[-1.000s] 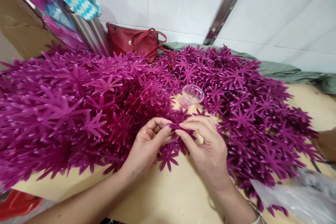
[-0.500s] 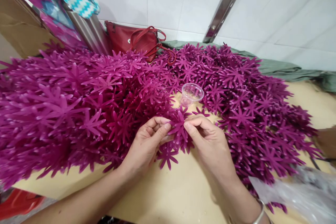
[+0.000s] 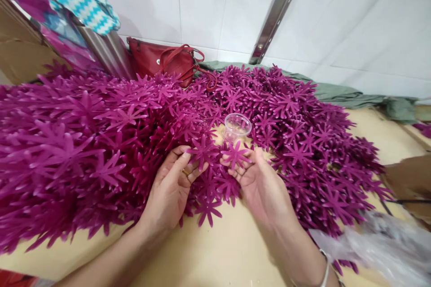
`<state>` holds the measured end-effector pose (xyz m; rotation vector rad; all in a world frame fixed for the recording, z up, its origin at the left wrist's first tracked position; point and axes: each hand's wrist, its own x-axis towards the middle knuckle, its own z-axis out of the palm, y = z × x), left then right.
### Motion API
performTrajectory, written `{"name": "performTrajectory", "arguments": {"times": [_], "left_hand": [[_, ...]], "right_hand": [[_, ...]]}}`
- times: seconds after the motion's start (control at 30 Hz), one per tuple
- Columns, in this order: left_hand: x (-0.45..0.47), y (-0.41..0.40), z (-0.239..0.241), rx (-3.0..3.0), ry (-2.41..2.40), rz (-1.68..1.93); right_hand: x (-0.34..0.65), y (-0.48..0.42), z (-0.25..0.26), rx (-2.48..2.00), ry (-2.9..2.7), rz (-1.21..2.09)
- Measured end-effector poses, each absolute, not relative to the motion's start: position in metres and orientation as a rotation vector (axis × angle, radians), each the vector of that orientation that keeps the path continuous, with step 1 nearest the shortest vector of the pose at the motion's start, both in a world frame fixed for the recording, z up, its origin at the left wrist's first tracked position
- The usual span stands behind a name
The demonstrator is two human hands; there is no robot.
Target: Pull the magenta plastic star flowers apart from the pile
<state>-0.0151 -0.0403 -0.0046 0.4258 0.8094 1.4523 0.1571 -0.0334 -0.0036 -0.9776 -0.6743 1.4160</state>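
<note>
My left hand (image 3: 171, 188) pinches the edge of a purple artificial flower (image 3: 203, 150) between thumb and fingers; a ring shows on one finger. My right hand (image 3: 264, 188) holds a second purple artificial flower (image 3: 235, 154), which lies over its outstretched fingers near the thumb. The two flowers are apart. Below and between the hands, loose flowers, among them one with long narrow petals (image 3: 208, 210), lie on the tan tabletop (image 3: 215, 251). A clear plastic cup (image 3: 237, 126) stands just beyond my hands; what it contains, I cannot tell.
Large heaps of purple flowers lie to the left (image 3: 67, 152) and right (image 3: 303, 152). A red handbag (image 3: 148, 57) rests by the tiled wall, near a metal post (image 3: 107, 54). A clear plastic bag (image 3: 377, 246) and cardboard (image 3: 411, 179) are at the right.
My hands have moved apart from one shared bunch, each now with its own flower. My right fingers have opened out beneath theirs. The view has shifted slightly.
</note>
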Motion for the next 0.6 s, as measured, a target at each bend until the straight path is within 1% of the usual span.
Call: {"name": "performTrajectory", "arguments": {"times": [0.07, 0.13, 0.4, 0.5, 0.6], "left_hand": [[-0.014, -0.039, -0.004, 0.390, 0.803, 1.456], [-0.012, -0.039, -0.003, 0.373, 0.798, 1.465], [-0.014, -0.042, -0.004, 0.491, 0.836, 1.405], [-0.014, -0.041, -0.005, 0.491, 0.821, 1.424], [-0.013, -0.040, -0.005, 0.498, 0.826, 1.447]], "right_hand": [[0.159, -0.033, -0.003, -1.007, -0.730, 1.440], [0.160, -0.035, -0.004, -1.065, -0.831, 1.398], [0.164, -0.042, -0.001, -1.277, -1.289, 1.033], [0.167, -0.042, 0.000, -1.331, -1.594, 0.794], [0.170, -0.043, 0.002, -1.297, -1.832, 0.454]]}}
